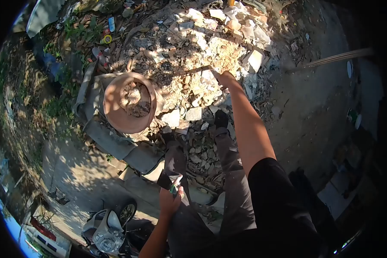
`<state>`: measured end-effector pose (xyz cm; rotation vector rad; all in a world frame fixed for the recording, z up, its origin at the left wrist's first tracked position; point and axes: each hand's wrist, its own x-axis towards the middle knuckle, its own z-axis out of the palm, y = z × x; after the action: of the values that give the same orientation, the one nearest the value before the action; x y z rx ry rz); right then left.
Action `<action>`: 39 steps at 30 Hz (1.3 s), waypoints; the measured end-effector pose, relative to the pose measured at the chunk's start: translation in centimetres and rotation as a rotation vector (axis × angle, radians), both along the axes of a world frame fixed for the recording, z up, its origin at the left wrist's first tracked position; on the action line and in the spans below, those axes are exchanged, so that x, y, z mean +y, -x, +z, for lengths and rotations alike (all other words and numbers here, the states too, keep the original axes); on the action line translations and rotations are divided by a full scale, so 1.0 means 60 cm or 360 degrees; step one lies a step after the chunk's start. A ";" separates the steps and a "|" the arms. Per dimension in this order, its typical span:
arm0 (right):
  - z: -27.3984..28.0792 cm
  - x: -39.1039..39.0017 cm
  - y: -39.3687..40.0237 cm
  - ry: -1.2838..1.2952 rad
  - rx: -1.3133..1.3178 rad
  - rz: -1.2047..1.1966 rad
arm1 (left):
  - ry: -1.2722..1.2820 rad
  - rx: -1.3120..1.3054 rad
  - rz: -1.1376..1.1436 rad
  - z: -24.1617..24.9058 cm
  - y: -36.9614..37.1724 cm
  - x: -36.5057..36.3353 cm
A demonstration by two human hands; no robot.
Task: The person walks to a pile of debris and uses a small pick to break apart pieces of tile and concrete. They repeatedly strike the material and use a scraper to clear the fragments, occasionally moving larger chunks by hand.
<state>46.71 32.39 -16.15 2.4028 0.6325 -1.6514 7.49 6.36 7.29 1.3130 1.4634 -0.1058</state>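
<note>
The right hand (pixel 226 80) reaches out at the end of a stretched arm, low over a heap of rubbish (pixel 223 47). Its fingers are bent inward and closed on a pale piece (pixel 214 74) that juts out at the fingertips. A narrow dark strip (pixel 192 70) runs leftward from there across the sunlit scraps; whether it is joined to the pale piece cannot be told.

The left hand (pixel 170 202) is nearer the body, in front of the left trouser leg (pixel 176 161). Its fingers are curled round a small white-and-green item (pixel 174 186), and a dark flat piece (pixel 164 180) stands out beyond them; the exact grip is hard to make out.

The heap is a loose, uneven spread of pale flakes, crumpled sheets and dry leaves, bright in the sun near the right hand and dappled with shade elsewhere. To its left sits a round clay pot (pixel 116 122), wide-mouthed and reddish brown, with crumbly pale matter inside. Curved grey slabs (pixel 109 139) lie around the pot's outer side. A motorbike (pixel 107 232) stands on the paved ground at lower left.
</note>
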 end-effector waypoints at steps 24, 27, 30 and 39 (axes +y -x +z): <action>-0.127 0.059 -0.128 -0.1005 -0.0554 -0.0791 | 0.0038 -0.0009 0.0204 -0.011 -0.032 -0.006; -0.159 0.104 -0.121 -0.1082 -0.0160 -0.1192 | 0.0267 -0.0008 0.0413 -0.009 -0.020 -0.016; -0.144 0.110 -0.079 -0.0878 0.0153 -0.1395 | 0.0219 -0.0013 0.0425 -0.005 -0.004 -0.016; -0.100 0.051 -0.043 -0.0519 0.0144 -0.1405 | 0.0168 0.0032 0.0405 -0.004 0.002 0.000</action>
<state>49.29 35.43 -22.16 3.1171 -0.2486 -2.0698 7.38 6.36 7.04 1.0350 1.6078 -0.0286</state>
